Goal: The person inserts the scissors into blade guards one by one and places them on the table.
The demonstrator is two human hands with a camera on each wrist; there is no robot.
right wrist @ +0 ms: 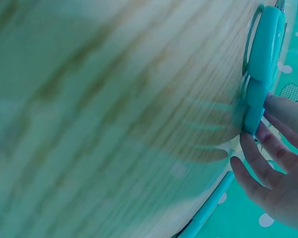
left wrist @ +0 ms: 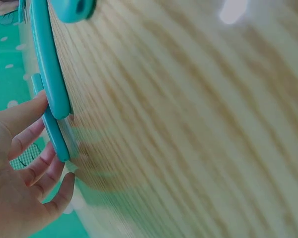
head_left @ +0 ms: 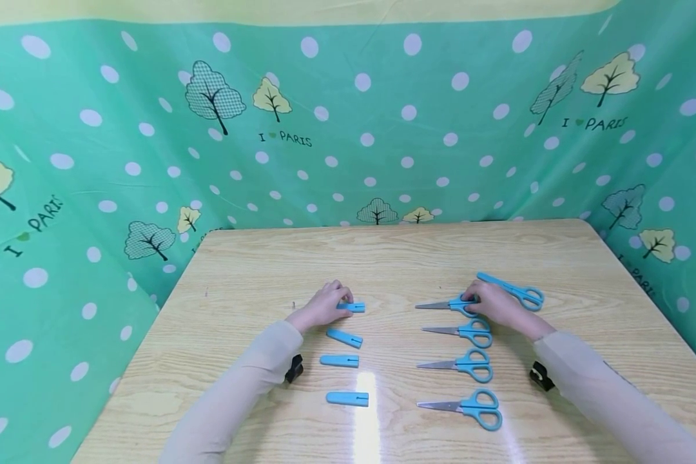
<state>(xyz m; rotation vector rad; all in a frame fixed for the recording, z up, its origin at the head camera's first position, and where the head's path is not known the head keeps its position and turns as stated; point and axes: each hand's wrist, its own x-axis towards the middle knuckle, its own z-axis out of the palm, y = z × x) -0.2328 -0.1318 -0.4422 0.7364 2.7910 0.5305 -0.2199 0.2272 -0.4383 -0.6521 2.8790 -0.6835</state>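
Note:
At the far end of a column of blue scissor caps, my left hand [head_left: 323, 305] pinches the farthest cap [head_left: 356, 307] between thumb and fingers. In the left wrist view that cap [left wrist: 58, 141] lies behind a nearer cap [left wrist: 49, 64], with the thumb at its side. My right hand [head_left: 495, 303] grips the handle of the farthest uncovered scissors [head_left: 457, 304], whose blades point left toward the caps. The right wrist view shows thumb and fingertips at the blue handle [right wrist: 254, 119]; nearer handles partly hide it.
Three more caps, a tilted one [head_left: 345, 338], a middle one [head_left: 339, 361] and a near one [head_left: 348, 399], lie below the left hand. Three uncovered scissors [head_left: 466, 407] line up on the right. Capped scissors [head_left: 513, 290] lie behind the right hand on the wooden table [head_left: 301, 258].

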